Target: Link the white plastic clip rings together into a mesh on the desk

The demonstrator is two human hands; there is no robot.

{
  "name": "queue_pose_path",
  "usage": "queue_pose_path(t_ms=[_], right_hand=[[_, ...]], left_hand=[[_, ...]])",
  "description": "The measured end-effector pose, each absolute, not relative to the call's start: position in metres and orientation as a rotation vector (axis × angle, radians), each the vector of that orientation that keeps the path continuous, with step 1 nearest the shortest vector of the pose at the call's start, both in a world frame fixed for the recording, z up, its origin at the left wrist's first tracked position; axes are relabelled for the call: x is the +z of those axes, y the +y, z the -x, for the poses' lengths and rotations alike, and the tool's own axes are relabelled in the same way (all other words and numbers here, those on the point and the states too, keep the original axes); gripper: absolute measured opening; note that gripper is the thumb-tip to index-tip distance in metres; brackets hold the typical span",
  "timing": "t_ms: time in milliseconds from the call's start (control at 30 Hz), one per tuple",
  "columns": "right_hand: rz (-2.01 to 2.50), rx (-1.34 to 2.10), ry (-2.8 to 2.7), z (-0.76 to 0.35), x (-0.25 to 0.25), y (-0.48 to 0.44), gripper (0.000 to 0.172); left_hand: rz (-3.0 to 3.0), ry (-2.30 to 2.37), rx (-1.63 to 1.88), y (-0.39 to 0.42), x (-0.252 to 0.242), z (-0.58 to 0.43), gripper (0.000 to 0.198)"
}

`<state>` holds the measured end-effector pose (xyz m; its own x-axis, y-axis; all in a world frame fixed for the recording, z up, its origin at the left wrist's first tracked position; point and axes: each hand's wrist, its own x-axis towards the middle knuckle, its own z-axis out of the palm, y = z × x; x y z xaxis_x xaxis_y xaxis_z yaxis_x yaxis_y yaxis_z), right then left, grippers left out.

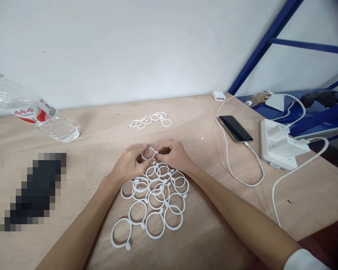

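Between my two hands, just beyond a pile of white rings, is one white plastic ring (149,158). My left hand (131,162) pinches its left side with thumb and fingers. The fingers of my right hand (173,153) close on the small tab at the ring's right side. Nearer to me, several overlapping white rings (154,225) with small round heads lie spread on the wooden table (214,225). A smaller group of white rings (167,123) lies farther back, near the wall.
A clear water bottle (56,125) leans at the left, above a blurred dark object (38,187). On the right are a phone (235,128) with its cable, a white power strip (281,146), a small white block (219,96) and a blue metal frame (259,52).
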<state>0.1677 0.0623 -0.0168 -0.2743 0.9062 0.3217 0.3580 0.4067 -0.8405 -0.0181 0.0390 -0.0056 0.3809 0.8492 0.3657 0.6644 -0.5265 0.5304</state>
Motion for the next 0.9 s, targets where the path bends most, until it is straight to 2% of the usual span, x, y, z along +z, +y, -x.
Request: queue_pose_path(t_ms=[333,633,900], right_hand=[[1.041,0.907,-1.894,-0.1727,-0.0191,0.0663,0.007],[1.046,0.997,-1.936,-0.1767,-0.0145,0.0663,0.01],[1.062,1.026,-1.814,-0.1766,-0.0163,0.0676,0.005]], left_hand=[[-2.413,1.314,0.815,0.036,-0.0039,0.016,0.016],[-2.391,1.297,0.786,0.0346,0.0003,0.016,0.018],[-2.424,1.327,0.928,0.0346,-0.0016,0.015,0.021]])
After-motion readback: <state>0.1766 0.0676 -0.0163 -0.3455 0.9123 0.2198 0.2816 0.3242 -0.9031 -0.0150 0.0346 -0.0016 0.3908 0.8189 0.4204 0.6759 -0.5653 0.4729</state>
